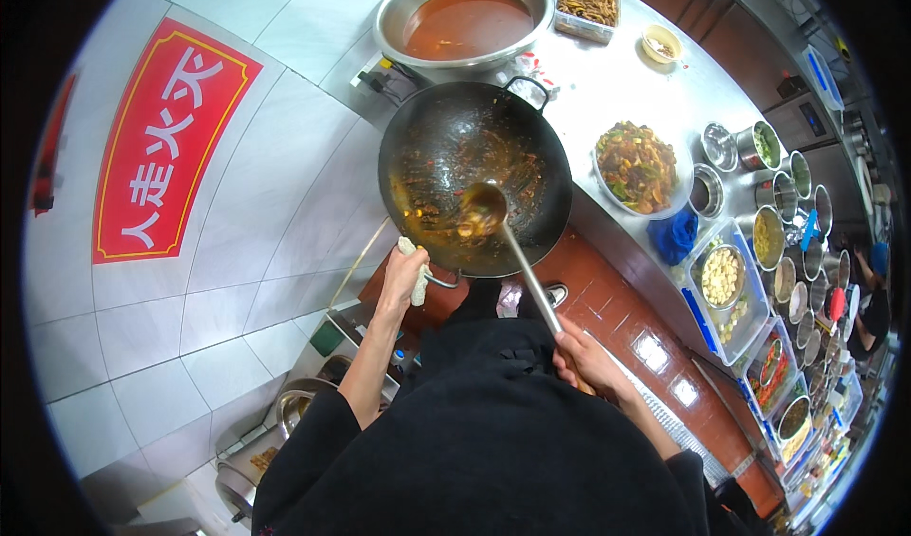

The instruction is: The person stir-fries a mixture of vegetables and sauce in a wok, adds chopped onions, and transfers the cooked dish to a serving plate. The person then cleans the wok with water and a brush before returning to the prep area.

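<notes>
A black wok (pixel 470 120), smeared inside with oily sauce and scraps of food, is in front of me. My left hand (pixel 407 273) grips its near loop handle through a folded pale cloth (pixel 417 290). In my right hand (pixel 585 357) is the handle of a long metal ladle (pixel 525 271). The ladle's bowl rests low inside the wok with some saucy food in it. To the wok's right, a round clear plastic container (pixel 635 169) on the steel counter holds a heaped stir-fry with green and brown pieces.
A large steel basin (pixel 390 34) of reddish broth stands beyond the wok. Along the steel counter (pixel 594 88) are a bundled blue cloth (pixel 672 237), a plastic tub of peeled cloves (pixel 754 298) and several metal pots. Another person's arm (pixel 865 337) shows at far right. Tiled wall (pixel 235 201) borders the left.
</notes>
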### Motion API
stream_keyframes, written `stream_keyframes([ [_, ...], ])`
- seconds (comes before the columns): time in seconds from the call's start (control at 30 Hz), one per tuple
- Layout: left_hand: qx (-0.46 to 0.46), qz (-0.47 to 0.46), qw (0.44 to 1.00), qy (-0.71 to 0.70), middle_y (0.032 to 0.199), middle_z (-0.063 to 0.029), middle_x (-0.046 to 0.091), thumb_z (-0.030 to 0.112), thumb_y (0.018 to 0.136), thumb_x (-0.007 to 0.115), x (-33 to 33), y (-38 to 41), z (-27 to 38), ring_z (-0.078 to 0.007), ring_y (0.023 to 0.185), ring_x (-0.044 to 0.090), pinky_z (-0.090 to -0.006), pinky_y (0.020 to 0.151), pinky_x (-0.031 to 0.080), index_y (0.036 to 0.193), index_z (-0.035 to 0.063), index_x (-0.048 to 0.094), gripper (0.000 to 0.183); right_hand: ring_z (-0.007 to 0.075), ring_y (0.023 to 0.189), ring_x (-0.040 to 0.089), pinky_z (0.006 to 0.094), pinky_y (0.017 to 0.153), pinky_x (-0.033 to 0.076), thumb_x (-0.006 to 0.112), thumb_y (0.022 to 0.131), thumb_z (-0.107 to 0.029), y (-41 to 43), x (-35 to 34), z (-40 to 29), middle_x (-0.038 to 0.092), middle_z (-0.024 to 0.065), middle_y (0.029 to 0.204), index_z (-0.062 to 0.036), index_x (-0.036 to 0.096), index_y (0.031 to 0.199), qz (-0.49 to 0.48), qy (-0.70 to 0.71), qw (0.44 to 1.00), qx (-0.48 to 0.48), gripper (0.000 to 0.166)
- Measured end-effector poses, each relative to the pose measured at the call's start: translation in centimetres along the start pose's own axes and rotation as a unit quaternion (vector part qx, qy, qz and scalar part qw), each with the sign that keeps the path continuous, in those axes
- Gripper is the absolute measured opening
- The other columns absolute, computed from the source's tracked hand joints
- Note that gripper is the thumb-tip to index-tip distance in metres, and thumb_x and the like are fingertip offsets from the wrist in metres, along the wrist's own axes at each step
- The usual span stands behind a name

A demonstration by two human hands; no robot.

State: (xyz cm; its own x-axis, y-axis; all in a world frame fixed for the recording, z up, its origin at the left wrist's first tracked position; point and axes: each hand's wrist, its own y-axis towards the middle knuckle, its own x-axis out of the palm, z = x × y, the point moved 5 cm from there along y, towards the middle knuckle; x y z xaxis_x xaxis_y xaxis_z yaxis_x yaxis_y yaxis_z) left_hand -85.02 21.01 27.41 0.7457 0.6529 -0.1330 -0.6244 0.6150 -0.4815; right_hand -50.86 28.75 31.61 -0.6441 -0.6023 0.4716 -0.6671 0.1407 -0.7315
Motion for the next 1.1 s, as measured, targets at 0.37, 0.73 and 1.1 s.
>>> stream_keyframes([
  [0.37,-0.019,-0.001,0.999,0.034,0.073,-0.0032,0.057,0.009,0.075,0.055,-0.6,0.0,-0.4,-0.0128,0.064,0.055,-0.0295,0.056,0.044,0.086,0.0027,0.057,0.012,0.0019,0.041,0.034,0.0141,0.029,0.029,0.044,0.103,-0.030,0.9,-1.4,0.0,0.039,0.0005,0.066,-0.0108,0.042,0.121,-0.209,0.472,0.844,0.146,0.027],
  [0.73,-0.018,0.007,1.000,0.018,0.072,-0.0007,0.055,0.010,0.076,0.054,0.4,-0.4,0.8,-0.0109,0.064,0.052,-0.0285,0.056,0.040,0.080,0.0066,0.059,0.008,0.0123,0.044,0.049,0.0281,0.040,0.046,0.041,0.101,-0.023,5.5,-2.0,-2.7,0.049,0.0038,0.065,-0.0187,0.023,0.151,0.178,-0.151,0.968,-0.097,0.053],
  [1.1,0.015,0.034,0.999,0.036,0.071,-0.0039,0.058,0.009,0.074,0.055,0.1,-0.6,0.6,-0.0129,0.061,0.055,-0.0312,0.056,0.045,0.082,-0.0011,0.058,0.013,0.0032,0.042,0.036,0.0137,0.032,0.033,0.043,0.103,-0.029,-1.1,2.1,-2.4,0.038,0.0021,0.071,-0.0147,0.033,0.143,-0.330,0.601,0.705,0.182,0.043],
])
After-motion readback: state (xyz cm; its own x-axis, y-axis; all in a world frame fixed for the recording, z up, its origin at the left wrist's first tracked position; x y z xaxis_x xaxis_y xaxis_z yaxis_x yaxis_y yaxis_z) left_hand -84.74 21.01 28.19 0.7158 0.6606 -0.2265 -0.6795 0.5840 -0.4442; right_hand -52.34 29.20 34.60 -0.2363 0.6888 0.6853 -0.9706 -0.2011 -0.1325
